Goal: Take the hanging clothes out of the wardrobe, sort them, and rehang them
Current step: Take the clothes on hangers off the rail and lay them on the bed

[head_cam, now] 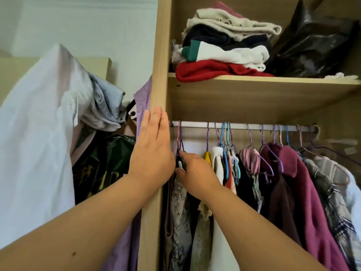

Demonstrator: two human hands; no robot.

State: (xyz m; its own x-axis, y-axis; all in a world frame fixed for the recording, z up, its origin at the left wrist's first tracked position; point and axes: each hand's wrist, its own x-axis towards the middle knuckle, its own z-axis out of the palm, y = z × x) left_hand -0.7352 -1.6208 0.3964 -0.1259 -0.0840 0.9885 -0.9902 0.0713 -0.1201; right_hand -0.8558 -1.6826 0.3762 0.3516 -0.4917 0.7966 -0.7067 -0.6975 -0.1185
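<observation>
Left hand (151, 153): flat, fingers straight, on side panel (160, 75).
Right hand (195, 173): grip closed on dark garment (178, 163), leftmost on rail (244, 126).
Clothes (273, 173): full row hangs on rail; removal looks barely begun, sorting and rehanging left.

Just two bare forearms right up to the frame edge, plain left hand (154, 151) and right hand (197, 173), small dark mole (73, 253) on the left forearm.
</observation>
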